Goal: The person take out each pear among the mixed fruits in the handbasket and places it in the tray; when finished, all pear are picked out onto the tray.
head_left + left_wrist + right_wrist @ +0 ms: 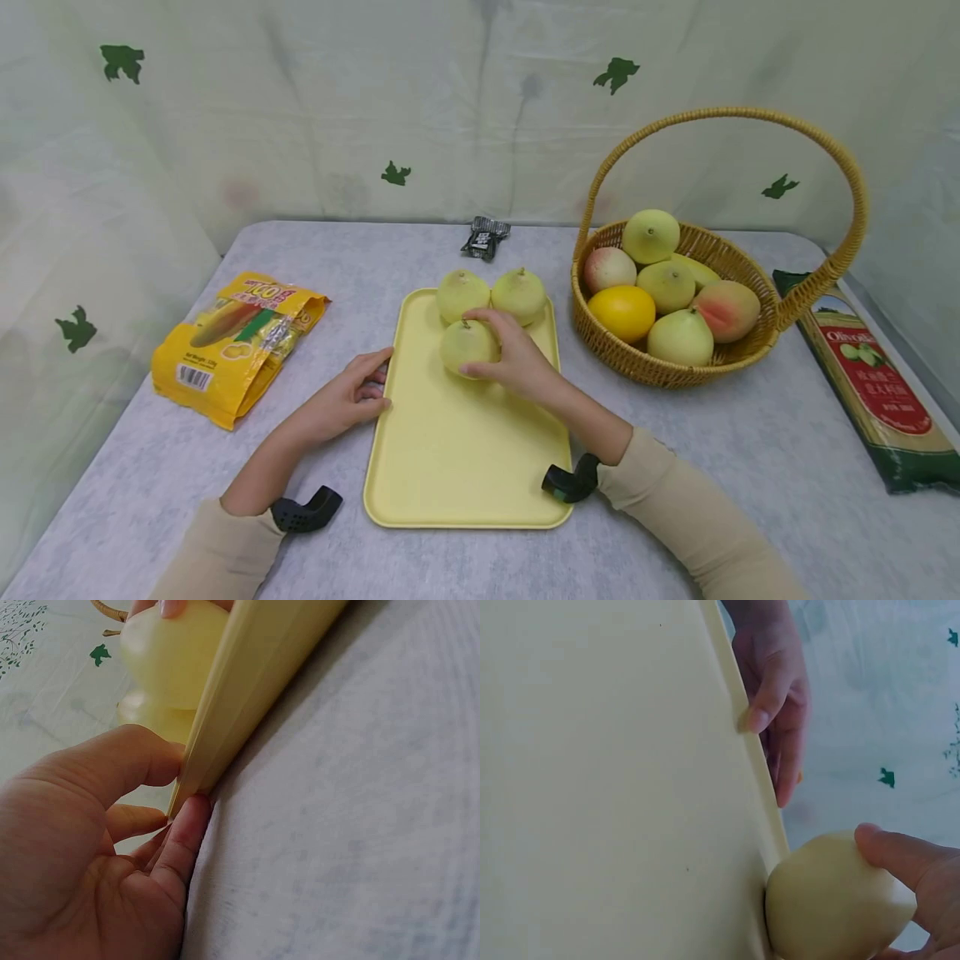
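My right hand holds a pale green-yellow fruit with a short stem, its thumb and fingers around the sides. In the right wrist view this fruit sits against the surface of the yellow tray. Two more fruits of the same kind, a left one and a right one, rest side by side at the tray's far end. My left hand pinches the left rim of the tray. In the left wrist view, the thumb lies on the rim and a fingertip touches its outer side.
Right of the tray stands a wicker basket of mixed fruit with a tall handle. A green and red Olivoilà packet lies beyond it. At left is a yellow mango snack bag; behind the tray, a small black wrapped item.
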Available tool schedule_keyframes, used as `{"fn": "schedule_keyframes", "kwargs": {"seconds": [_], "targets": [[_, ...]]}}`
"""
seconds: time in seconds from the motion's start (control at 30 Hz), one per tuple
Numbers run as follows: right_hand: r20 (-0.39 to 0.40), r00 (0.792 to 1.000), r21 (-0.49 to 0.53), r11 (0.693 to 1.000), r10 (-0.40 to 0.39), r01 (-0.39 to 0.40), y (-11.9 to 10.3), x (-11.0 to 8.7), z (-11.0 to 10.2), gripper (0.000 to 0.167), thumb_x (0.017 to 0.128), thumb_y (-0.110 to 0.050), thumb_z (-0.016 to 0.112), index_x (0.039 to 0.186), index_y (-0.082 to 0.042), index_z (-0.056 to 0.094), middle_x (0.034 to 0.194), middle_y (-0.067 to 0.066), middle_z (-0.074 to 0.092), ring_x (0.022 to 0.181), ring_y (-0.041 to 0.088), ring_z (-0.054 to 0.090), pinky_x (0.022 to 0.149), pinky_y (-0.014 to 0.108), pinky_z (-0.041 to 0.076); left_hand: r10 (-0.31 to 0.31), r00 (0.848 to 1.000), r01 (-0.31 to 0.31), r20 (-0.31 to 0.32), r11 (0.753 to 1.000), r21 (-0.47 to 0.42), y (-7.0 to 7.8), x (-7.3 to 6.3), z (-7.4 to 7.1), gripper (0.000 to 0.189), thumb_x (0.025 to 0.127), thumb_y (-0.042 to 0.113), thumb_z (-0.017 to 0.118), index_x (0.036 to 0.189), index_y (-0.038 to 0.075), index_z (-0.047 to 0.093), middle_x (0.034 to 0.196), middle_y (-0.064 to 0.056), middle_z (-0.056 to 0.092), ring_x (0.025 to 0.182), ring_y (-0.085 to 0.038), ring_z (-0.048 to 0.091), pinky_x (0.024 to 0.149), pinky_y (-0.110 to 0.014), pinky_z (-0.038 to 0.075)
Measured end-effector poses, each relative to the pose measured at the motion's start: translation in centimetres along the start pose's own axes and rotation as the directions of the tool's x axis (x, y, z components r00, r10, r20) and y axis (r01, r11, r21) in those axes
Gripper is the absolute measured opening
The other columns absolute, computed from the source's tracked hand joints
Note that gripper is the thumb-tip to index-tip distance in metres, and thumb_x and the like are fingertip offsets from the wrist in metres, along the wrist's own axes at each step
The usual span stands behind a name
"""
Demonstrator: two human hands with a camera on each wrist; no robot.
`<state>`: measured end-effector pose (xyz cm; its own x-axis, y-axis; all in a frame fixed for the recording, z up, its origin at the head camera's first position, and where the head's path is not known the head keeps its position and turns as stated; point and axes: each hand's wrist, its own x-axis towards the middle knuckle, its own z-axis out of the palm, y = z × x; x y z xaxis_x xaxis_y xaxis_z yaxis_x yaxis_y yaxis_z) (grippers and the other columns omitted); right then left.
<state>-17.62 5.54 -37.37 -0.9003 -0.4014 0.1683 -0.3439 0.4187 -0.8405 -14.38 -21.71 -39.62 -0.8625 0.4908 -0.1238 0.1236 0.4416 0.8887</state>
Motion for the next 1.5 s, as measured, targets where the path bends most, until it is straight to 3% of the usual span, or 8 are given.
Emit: {"fn": "schedule_keyframes", "kwargs": {"seconds": [0.37, 0.6, 0.73, 0.9, 1.13, 1.33, 1.5], "targets": [[-0.006, 1.0, -0.026, 1.0, -0.002, 0.002, -0.2, 0.2, 0.7, 0.065, 0.072, -0.019, 0.076, 0.128, -0.016, 0.046, 0.128, 0.006, 0.039, 0.117, 0.017, 0.035, 0.097, 0.037, 0.029, 0.013, 1.0, -0.013, -0.005, 1.0, 0.01, 0.0, -0.1, -0.1, 0.071, 0.087, 0.013, 0.059, 0.143, 0.003, 0.016, 0.126, -0.016, 0.03, 0.102, -0.025, 0.042, 0.081, -0.02, 0.04], [0.016, 1.0, 0.029, 0.999, -0.027, 0.026, -1.3, -0.7, -0.9, 0.07, 0.074, -0.023, 0.075, 0.134, -0.014, 0.039, 0.133, 0.006, 0.036, 0.121, 0.02, 0.033, 0.094, 0.039, 0.033, 0.018, 1.0, -0.018, -0.006, 1.0, 0.011, -0.2, -0.1, 0.0, 0.071, 0.087, 0.013, 0.059, 0.143, 0.004, 0.016, 0.128, -0.016, 0.029, 0.102, -0.025, 0.042, 0.081, -0.02, 0.04], [-0.009, 0.997, 0.048, 0.995, -0.082, 0.083, -2.0, -1.6, -2.7, 0.068, 0.075, -0.023, 0.074, 0.133, -0.012, 0.039, 0.132, 0.004, 0.038, 0.121, 0.024, 0.035, 0.097, 0.04, 0.031, 0.009, 1.0, -0.009, -0.005, 1.0, 0.009, -0.2, -0.1, 0.0, 0.072, 0.087, 0.013, 0.059, 0.144, 0.005, 0.016, 0.129, -0.015, 0.028, 0.102, -0.025, 0.041, 0.081, -0.02, 0.04], [-0.061, 0.98, -0.011, 0.982, -0.187, 0.187, -2.6, -3.1, -5.7, 0.066, 0.076, -0.021, 0.073, 0.132, -0.01, 0.04, 0.133, 0.002, 0.039, 0.122, 0.018, 0.035, 0.098, 0.04, 0.03, -0.005, 1.0, 0.005, -0.004, 1.0, 0.013, -0.1, -0.1, -0.1, 0.072, 0.087, 0.013, 0.059, 0.144, 0.007, 0.016, 0.13, -0.014, 0.028, 0.103, -0.025, 0.041, 0.082, -0.021, 0.04], [-0.182, 0.92, -0.151, 0.934, -0.347, 0.322, -2.2, -4.4, -9.8, 0.067, 0.07, -0.005, 0.076, 0.129, -0.004, 0.044, 0.129, 0.008, 0.044, 0.119, 0.02, 0.039, 0.097, 0.038, 0.03, -0.014, 1.0, 0.014, -0.002, 1.0, 0.014, -0.1, -0.1, -0.1, 0.072, 0.088, 0.015, 0.059, 0.144, 0.007, 0.016, 0.13, -0.014, 0.028, 0.103, -0.025, 0.041, 0.083, -0.022, 0.04], [-0.272, 0.907, -0.244, 0.935, -0.32, 0.257, -1.8, -4.5, -13.7, 0.071, 0.065, -0.001, 0.078, 0.128, -0.005, 0.047, 0.127, 0.008, 0.046, 0.117, 0.023, 0.039, 0.097, 0.04, 0.03, -0.008, 1.0, 0.008, -0.002, 1.0, 0.007, -0.1, -0.1, -0.1, 0.072, 0.087, 0.014, 0.059, 0.144, 0.007, 0.016, 0.129, -0.014, 0.029, 0.103, -0.025, 0.041, 0.082, -0.021, 0.04], [-0.298, 0.92, -0.301, 0.94, -0.254, 0.162, -1.4, -3.8, -16.7, 0.072, 0.069, -0.005, 0.077, 0.132, -0.008, 0.043, 0.132, 0.008, 0.042, 0.12, 0.027, 0.036, 0.099, 0.042, 0.027, -0.005, 1.0, 0.005, -0.002, 1.0, 0.005, -0.2, -0.1, -0.1, 0.072, 0.087, 0.014, 0.059, 0.144, 0.006, 0.016, 0.129, -0.014, 0.028, 0.103, -0.025, 0.041, 0.082, -0.021, 0.04]]}}
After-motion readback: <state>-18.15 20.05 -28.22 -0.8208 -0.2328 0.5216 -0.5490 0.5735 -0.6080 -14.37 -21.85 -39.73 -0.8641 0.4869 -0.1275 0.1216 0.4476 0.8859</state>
